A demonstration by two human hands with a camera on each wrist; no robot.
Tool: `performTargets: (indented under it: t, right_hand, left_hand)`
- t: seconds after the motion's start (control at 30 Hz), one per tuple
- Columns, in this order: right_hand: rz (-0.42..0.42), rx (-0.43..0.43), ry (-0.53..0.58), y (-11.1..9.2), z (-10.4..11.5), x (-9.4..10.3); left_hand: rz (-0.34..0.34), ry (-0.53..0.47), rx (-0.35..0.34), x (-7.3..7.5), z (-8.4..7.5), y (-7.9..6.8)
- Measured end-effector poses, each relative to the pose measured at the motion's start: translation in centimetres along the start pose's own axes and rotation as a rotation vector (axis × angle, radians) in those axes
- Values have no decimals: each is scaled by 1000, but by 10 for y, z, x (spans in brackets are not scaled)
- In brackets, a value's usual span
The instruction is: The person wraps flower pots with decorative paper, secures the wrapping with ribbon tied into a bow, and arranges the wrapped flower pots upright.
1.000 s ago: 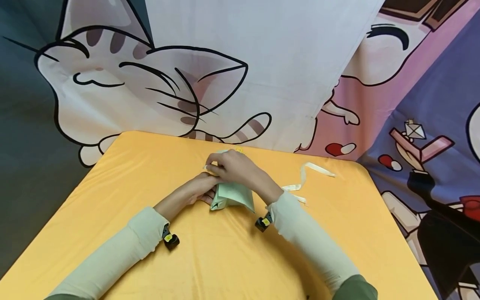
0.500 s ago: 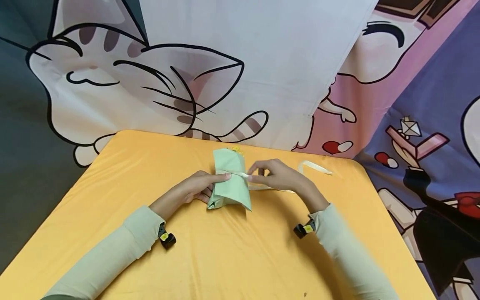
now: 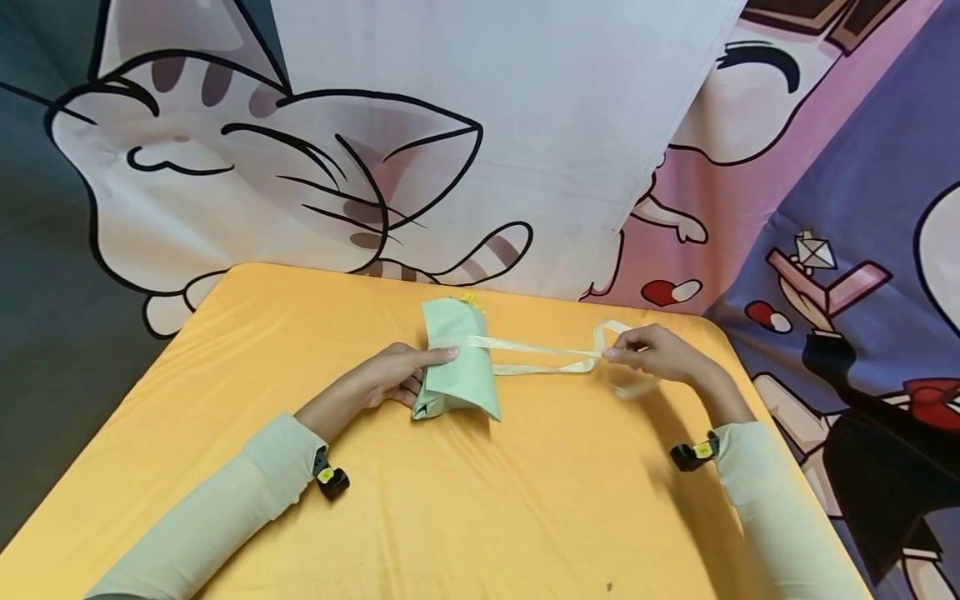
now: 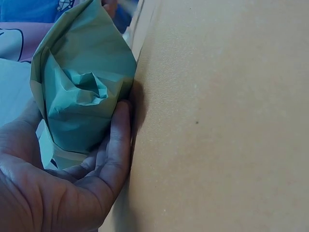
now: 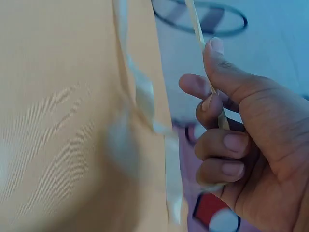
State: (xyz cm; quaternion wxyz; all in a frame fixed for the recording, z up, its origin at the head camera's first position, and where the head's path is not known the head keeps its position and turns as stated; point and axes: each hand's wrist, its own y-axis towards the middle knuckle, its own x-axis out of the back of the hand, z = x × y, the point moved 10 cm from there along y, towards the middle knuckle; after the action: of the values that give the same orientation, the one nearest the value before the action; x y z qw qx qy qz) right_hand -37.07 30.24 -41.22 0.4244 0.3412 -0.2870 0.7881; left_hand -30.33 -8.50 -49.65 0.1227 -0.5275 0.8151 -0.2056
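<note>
A small bouquet wrapped in pale green paper (image 3: 461,379) lies on the table, yellow flowers (image 3: 469,299) peeking from its far end. My left hand (image 3: 393,375) grips its left side, thumb on top over a cream ribbon (image 3: 540,347) and fingers underneath. In the left wrist view the folded paper end (image 4: 87,104) rests between thumb and fingers. Off to the right, my right hand (image 3: 654,353) pinches one ribbon length, pulled nearly straight from the bouquet. The right wrist view has this ribbon (image 5: 195,21) running between thumb and curled fingers (image 5: 236,142).
Another ribbon length (image 5: 145,94) lies loosely twisted on the yellow tablecloth (image 3: 465,517), near the table's far edge. Behind the table hangs a printed cloth (image 3: 570,125) with a cartoon cat. A patterned purple cloth (image 3: 862,217) hangs at the right.
My right hand has moved from over the bouquet out to the right, drawing the ribbon with it. The left hand keeps its hold on the bouquet, its thumb now showing on top.
</note>
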Motion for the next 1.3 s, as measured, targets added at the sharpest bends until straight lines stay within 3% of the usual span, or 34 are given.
performTargets:
  t: [0.2, 0.4, 0.67, 0.8, 1.0, 1.13, 1.3]
  right_hand:
    - [-98, -90, -7, -21, -47, 24]
    - [-33, -167, 3, -34, -76, 18]
    - [-30, -213, -143, -39, -99, 19]
    - [-30, -214, -248, -35, -94, 19]
    - [-85, -213, -369, -20, -60, 24]
    - [-133, -262, -350, -2, -46, 20]
    - [-165, -359, -274, 22, -45, 8]
  left_hand:
    - [4, 4, 3, 0, 1, 0]
    - [10, 9, -4, 0, 0, 0]
    - [5, 8, 0, 1, 1, 1]
    - [1, 12, 6, 2, 2, 1]
    - [-4, 22, 3, 3, 1, 1]
    - [-1, 19, 3, 2, 0, 1]
    - [8, 13, -3, 0, 1, 1]
